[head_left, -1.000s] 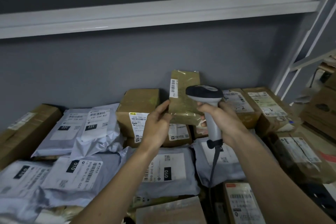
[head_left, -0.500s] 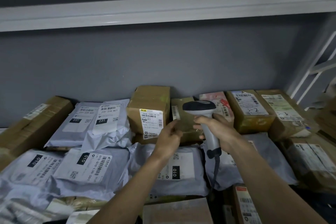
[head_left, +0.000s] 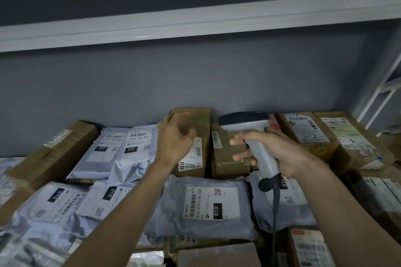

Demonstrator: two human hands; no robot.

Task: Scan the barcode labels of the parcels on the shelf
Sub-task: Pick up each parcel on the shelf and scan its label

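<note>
1. The shelf (head_left: 195,28) carries a crowd of parcels packed edge to edge against the grey wall (head_left: 195,80), most with labels turned up, which likely keeps every barcode reachable without digging.
2. The grey mailer bags fill the field from 6 to 9 o'clock. The middle bag (head_left: 206,204) lies flat, its long axis running 9 to 3 o'clock, and the barcode on its label runs lengthwise toward 12.
3. The cardboard boxes line the back wall from 10 to 2 o'clock. The tall box (head_left: 195,136) stands on end at 12 o'clock, long axis up and down, label facing the viewer. Just beside it at 1 o'clock a shorter brown parcel (head_left: 227,158) also stands on end, a narrow barcode strip near its left edge.
4. The scanner (head_left: 251,136) sits right of centre, handle running from 5 toward 11 o'clock, its dark head pointing toward 9 o'clock over the brown parcel, its cable dropping toward 6.
5. The right hand (head_left: 275,151) has its fingers clamped round the scanner handle, presumably to keep the trigger ready.
6. The left hand (head_left: 175,138) hovers in front of the tall box, fingers apart and loosely bent, holding nothing; motion blur hides whether it touches the box. I judge it is reaching for that box to present its label.
</note>
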